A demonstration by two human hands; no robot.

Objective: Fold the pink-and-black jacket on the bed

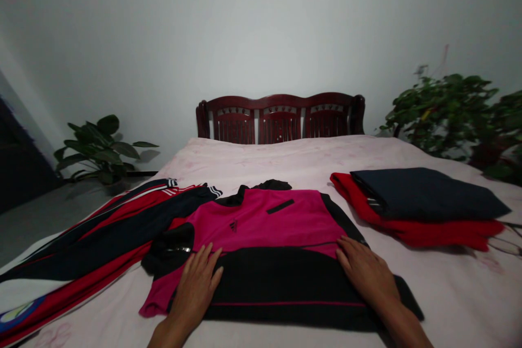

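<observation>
A magenta and black sports jacket (261, 223) lies spread on the bed in front of me, its collar pointing away. A small dark logo and a black strip show on its magenta part. My left hand (198, 277) rests flat on the jacket's left side, fingers stretched out and a little apart. On the right side of the same jacket, my right hand (365, 269) lies flat with its fingers extended. Neither hand grips the cloth. One dark sleeve is bunched by the left hand, near a short zip.
Red, navy and white striped track clothes (101, 228) lie loosely at the left. Folded navy cloth (424, 196) is stacked on a red garment (444, 232) at the right. Beyond the pink bedspread (253, 160) stands a dark wooden headboard (281, 119). Leafy plants (101, 147) flank the bed.
</observation>
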